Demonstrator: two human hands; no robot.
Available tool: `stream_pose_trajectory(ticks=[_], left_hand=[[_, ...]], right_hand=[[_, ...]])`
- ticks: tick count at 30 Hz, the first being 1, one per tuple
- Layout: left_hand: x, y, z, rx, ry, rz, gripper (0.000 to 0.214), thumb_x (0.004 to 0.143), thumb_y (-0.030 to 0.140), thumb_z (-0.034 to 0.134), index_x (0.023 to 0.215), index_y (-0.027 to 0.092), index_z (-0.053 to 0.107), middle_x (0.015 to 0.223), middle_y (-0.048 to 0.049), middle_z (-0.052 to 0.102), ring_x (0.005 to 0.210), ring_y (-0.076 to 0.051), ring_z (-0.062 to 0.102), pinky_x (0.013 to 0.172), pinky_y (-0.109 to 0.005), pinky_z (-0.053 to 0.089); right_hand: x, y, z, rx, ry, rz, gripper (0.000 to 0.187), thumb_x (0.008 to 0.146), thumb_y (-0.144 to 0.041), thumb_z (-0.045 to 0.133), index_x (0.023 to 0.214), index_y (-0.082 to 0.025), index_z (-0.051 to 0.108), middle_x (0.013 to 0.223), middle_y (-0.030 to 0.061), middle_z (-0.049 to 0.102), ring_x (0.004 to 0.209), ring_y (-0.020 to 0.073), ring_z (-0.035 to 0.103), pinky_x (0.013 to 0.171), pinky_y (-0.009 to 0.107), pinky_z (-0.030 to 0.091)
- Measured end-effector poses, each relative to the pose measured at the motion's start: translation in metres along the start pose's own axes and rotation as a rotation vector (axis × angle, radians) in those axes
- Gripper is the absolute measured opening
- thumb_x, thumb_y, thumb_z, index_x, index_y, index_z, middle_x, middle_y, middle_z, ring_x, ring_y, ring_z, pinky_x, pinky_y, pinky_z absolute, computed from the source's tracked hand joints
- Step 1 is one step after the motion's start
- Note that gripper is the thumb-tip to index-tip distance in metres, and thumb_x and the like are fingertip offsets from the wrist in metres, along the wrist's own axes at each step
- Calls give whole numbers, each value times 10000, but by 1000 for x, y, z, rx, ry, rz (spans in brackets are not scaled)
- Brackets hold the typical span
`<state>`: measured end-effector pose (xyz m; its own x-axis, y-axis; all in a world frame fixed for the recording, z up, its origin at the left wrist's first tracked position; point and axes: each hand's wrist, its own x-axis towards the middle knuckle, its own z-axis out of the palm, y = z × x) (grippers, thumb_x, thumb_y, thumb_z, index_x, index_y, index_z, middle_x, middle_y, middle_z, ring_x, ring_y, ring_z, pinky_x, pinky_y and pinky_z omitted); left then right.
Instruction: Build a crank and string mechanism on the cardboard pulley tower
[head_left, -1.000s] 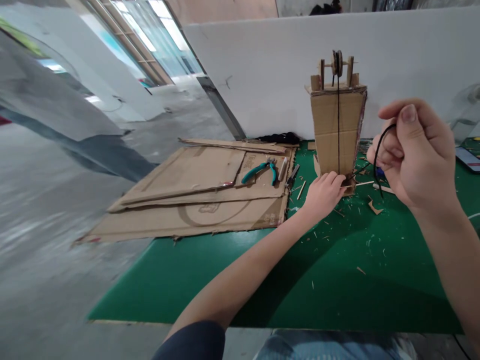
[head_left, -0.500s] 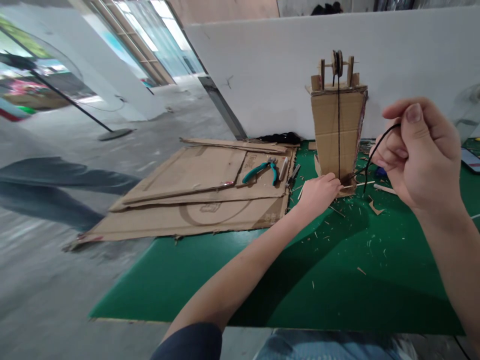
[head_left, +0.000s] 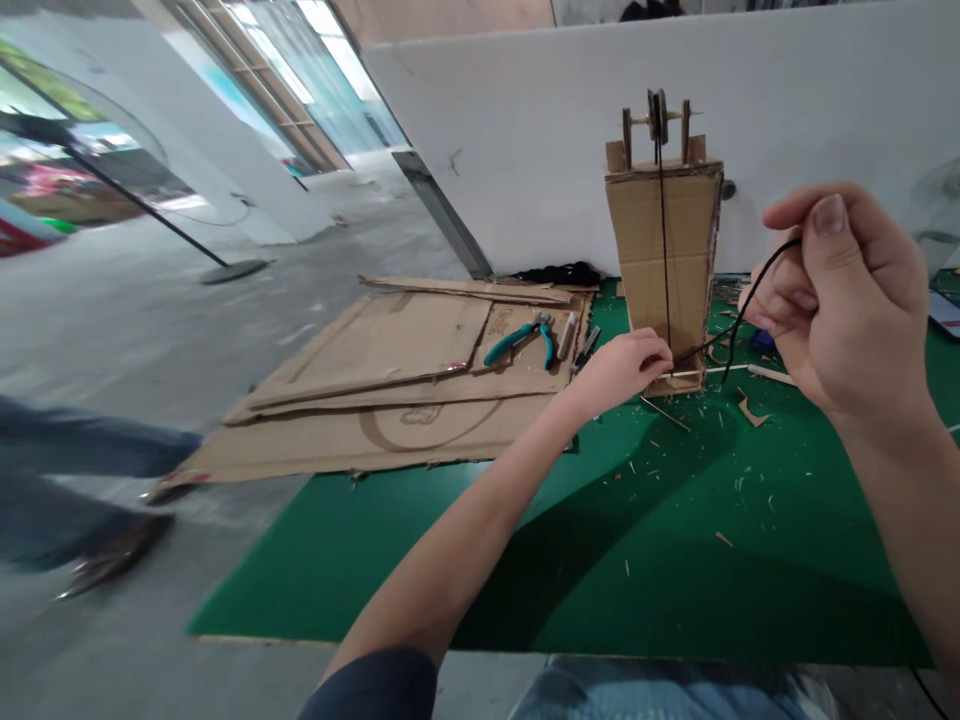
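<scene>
A tall cardboard tower stands at the back of the table, with a cardboard pulley wheel on an axle between two uprights on its top. A black cord runs from the wheel down the front of the tower. At its foot my left hand is closed, its fingertips pinched on the cord beside a thin wooden stick. My right hand, raised to the right of the tower, is closed on the cord's free part, which loops down toward the tower's base.
Flat cardboard sheets lie at the left, overhanging the table edge. On them rest teal-handled pliers and a pale tube. Scraps litter the green table. A white partition stands behind. A person's legs are at the left.
The tower has shifted slightly left, and my left hand has moved left with it. My right hand stays almost in place with the cord. The passing person's legs have moved left.
</scene>
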<state>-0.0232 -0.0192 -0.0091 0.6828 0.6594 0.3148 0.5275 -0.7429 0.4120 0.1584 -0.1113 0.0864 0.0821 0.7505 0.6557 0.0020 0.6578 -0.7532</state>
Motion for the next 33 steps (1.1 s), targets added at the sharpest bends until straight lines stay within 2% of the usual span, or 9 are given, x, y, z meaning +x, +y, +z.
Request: stream_pose_trajectory(ticks=[7, 14, 17, 20, 23, 25, 26, 30, 33], left_hand=[[0, -6, -3, -151, 75, -12, 133, 904, 195, 557, 832, 170, 666, 839, -29, 640, 771, -115, 578, 702, -249, 446], [-1, -3, -3, -304, 96, -94, 125, 894, 267, 570, 841, 169, 628, 781, -19, 626, 689, -92, 551, 638, -233, 433], [0, -2, -6, -529, 114, -131, 149, 886, 306, 575, 837, 165, 586, 792, -23, 626, 659, -80, 571, 617, -228, 447], [-1, 0, -11, -869, 157, -155, 215, 881, 371, 571, 814, 183, 489, 880, -33, 633, 642, -76, 594, 619, -242, 481], [-2, 2, -15, -1073, 173, -208, 268, 903, 429, 512, 794, 215, 393, 639, 51, 478, 458, -52, 429, 498, -221, 404], [-2, 1, -15, -982, 129, -230, 253, 918, 415, 475, 778, 218, 399, 552, 81, 337, 409, -53, 303, 454, -213, 321], [-2, 1, -14, -844, 102, -232, 238, 917, 394, 480, 770, 212, 432, 547, 76, 335, 422, -59, 302, 464, -218, 310], [0, 4, 0, -54, 19, -245, 172, 877, 337, 569, 816, 184, 617, 696, -11, 591, 648, -125, 527, 604, -263, 386], [1, 7, 14, 225, -62, -275, 192, 880, 359, 576, 901, 189, 665, 901, -52, 690, 812, -181, 611, 667, -287, 425]], right_hand=[[3, 9, -4, 2, -53, -47, 267, 953, -532, 512, 924, -284, 605, 610, -47, 330, 493, 108, 387, 474, 262, 385], [2, 3, -1, 71, -88, -22, 215, 965, -431, 542, 890, -251, 631, 575, -64, 331, 483, 95, 345, 472, 258, 394], [1, 2, -1, 99, -95, -23, 198, 972, -394, 541, 883, -244, 635, 568, -69, 324, 478, 91, 337, 471, 250, 398], [1, 1, -1, 49, -82, 2, 212, 969, -431, 539, 886, -261, 634, 574, -63, 321, 478, 89, 345, 474, 249, 413], [1, 1, -2, 19, -82, 11, 223, 974, -435, 527, 881, -267, 641, 586, -59, 322, 476, 82, 344, 475, 246, 414], [0, 1, -2, 53, -94, -1, 216, 988, -382, 512, 878, -259, 651, 594, -58, 316, 476, 78, 326, 470, 241, 401], [0, 1, -2, 67, -103, -7, 215, 991, -364, 508, 878, -255, 655, 595, -58, 312, 477, 78, 320, 469, 241, 396], [-2, 1, -3, -2, -127, 9, 224, 986, -431, 502, 908, -288, 655, 591, -53, 306, 488, 98, 375, 494, 269, 414], [-3, 0, -3, -50, -136, 19, 238, 992, -451, 477, 927, -304, 654, 594, -50, 311, 495, 109, 407, 513, 283, 420]])
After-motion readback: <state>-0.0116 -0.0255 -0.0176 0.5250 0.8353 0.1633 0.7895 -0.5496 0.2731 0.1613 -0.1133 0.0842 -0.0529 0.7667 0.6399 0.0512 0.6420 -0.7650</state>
